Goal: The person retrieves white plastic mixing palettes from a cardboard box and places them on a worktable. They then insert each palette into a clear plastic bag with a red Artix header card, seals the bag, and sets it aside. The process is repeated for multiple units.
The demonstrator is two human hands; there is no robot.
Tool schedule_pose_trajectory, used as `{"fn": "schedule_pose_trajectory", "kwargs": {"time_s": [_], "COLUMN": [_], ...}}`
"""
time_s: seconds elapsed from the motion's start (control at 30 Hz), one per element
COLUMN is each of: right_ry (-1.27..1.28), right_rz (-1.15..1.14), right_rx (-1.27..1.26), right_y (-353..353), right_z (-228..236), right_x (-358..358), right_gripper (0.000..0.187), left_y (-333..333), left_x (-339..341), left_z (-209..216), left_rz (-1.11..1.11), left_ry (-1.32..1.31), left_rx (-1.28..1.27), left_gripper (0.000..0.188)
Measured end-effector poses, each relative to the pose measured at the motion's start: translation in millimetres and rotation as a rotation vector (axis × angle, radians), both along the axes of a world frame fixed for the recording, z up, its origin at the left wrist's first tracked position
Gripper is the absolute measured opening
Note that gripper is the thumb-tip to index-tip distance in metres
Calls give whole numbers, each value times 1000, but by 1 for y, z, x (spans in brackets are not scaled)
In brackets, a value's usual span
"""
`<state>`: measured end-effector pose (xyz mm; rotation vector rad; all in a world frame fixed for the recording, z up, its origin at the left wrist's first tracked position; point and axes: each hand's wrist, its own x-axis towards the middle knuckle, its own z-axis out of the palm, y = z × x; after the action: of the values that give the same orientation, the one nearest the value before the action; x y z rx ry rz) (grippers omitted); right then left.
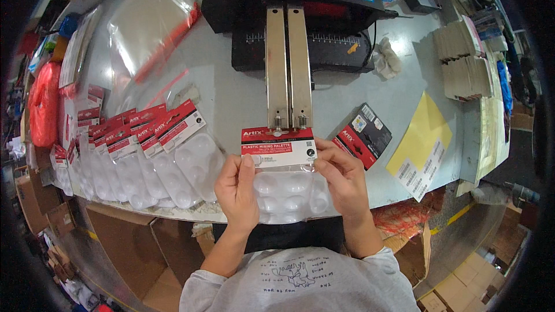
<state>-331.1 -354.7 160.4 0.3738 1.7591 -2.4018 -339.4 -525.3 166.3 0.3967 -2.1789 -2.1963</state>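
Observation:
A white plastic paint palette [283, 192] with rounded wells hangs in a clear bag below a red, black and white header card [278, 159]. My left hand [238, 192] pinches the card's left end, thumb on top. At the right end, my right hand [342, 182] grips the same card between thumb and fingers. The card's top edge meets the tips of two long metal arms [289, 69], which reach out from a black machine [222, 3]. Whether the edge lies under the tips or just against them I cannot tell.
Several carded palettes [199, 159] overlap along the table's left front. Clear plastic bags [153, 23] lie behind them. To the right are a black and red box [363, 136], a yellow sheet with white labels [425, 133], crumpled tissue [387, 58] and stacked cards [468, 75]. Cardboard boxes [124, 248] stand below.

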Motion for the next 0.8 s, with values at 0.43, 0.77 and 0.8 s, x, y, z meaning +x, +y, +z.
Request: {"fn": "schedule_pose_trajectory", "kwargs": {"time_s": [0.43, 0.77, 0.8], "right_ry": [-9, 117, 143], "right_rz": [-69, -74, -63], "right_rx": [240, 353, 462], "right_y": [-7, -5, 0], "right_z": [-30, -36, -32], "right_x": [-5, -28, -27], "right_gripper": [3, 8, 10], "left_y": [2, 5, 3], "left_x": [-15, -32, -30], "left_z": [-26, -51, -50], "left_rz": [-11, 6, -13], "left_ry": [-68, 54, -51], "left_rx": [-206, -223, -245], "left_gripper": [28, 31, 30]}}
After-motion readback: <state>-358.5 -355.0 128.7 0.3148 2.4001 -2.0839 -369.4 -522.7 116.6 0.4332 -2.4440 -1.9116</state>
